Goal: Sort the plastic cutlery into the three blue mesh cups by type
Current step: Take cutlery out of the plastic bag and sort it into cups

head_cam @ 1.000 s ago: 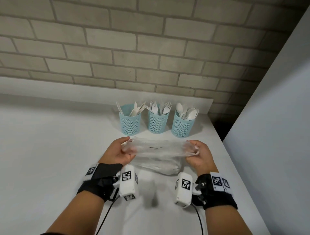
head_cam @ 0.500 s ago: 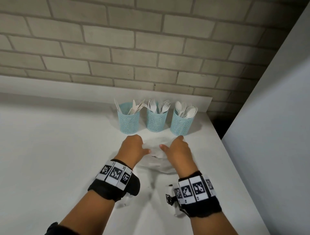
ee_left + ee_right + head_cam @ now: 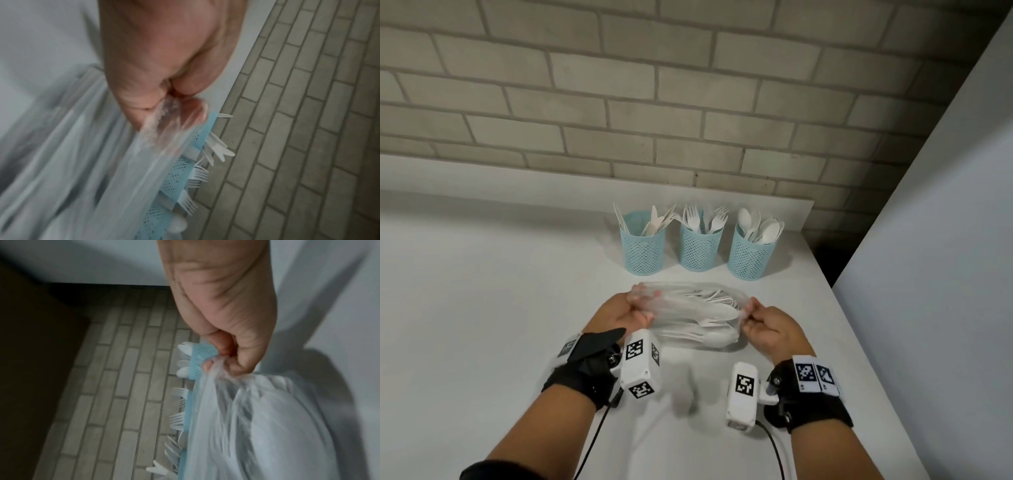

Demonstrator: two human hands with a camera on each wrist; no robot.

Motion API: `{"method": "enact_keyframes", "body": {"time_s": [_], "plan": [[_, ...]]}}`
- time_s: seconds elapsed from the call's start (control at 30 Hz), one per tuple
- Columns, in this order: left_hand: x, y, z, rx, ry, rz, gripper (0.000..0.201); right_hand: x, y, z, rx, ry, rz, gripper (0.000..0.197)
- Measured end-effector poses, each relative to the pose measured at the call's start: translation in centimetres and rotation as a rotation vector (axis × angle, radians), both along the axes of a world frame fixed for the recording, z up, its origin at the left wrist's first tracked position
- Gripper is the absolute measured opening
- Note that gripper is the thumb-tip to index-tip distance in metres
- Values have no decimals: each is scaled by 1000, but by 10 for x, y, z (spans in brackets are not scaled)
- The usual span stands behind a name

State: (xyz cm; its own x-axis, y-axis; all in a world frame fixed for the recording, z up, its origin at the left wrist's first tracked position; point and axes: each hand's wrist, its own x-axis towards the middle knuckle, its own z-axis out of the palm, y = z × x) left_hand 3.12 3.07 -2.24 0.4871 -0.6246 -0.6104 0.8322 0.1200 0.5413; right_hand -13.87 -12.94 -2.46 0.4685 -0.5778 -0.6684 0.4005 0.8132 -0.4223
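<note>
Having pressed together half a second ago, the left hand and right hand are again pinching and stretching apart the clear plastic bag of unsorted cutlery, opening it before the three part-filled blue mesh cups.

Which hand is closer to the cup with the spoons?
Right. The right hand is just in front of the spoon cup; the left hand is farther off, in front of the knife cup.

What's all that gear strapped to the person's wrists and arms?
Each wrist carries a black strap: left wrist strap, right wrist strap. Both bear white tags with black square codes. A white boxy camera hangs under the left wrist, another under the right, each trailing a thin black cable. Both hands are bare.
</note>
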Motion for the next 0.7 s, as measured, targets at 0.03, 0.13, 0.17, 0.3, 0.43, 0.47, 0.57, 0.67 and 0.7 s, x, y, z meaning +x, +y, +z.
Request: {"method": "enact_keyframes", "body": {"time_s": [0.03, 0.13, 0.17, 0.3, 0.43, 0.47, 0.57, 0.67, 0.7], "plan": [[-2, 1, -4, 2, -19, -28, 28, 0, -2, -3, 106, -83, -80, 33], [0, 3, -11, 65, -48, -32, 26, -4, -5, 0, 211, -179, -212, 28], [4, 3, -10, 50, 6, -33, 28, -5, -7, 1, 148, -152, -178, 30], [10, 2, 4, 292, -499, -204, 51, -5, -4, 9, -489, 302, 161, 25], [-9, 2, 17, 704, -1261, -375, 40, 2, 12, 21, -1188, 687, 356, 12], [-14, 0, 20, 679, -1329, -410, 30, 4, 16, 19, -1277, 764, 469, 14], [-22, -5, 18, 628, -1435, -549, 3, 12, 22, 6, -1428, 1019, 659, 27], [-23, -5, 14, 682, -1381, -593, 25, 13, 19, 4, -1365, 1041, 660, 34], [-21, -3, 14, 654, -1344, -583, 30, 12, 16, 6, -1335, 1005, 656, 35]]}}
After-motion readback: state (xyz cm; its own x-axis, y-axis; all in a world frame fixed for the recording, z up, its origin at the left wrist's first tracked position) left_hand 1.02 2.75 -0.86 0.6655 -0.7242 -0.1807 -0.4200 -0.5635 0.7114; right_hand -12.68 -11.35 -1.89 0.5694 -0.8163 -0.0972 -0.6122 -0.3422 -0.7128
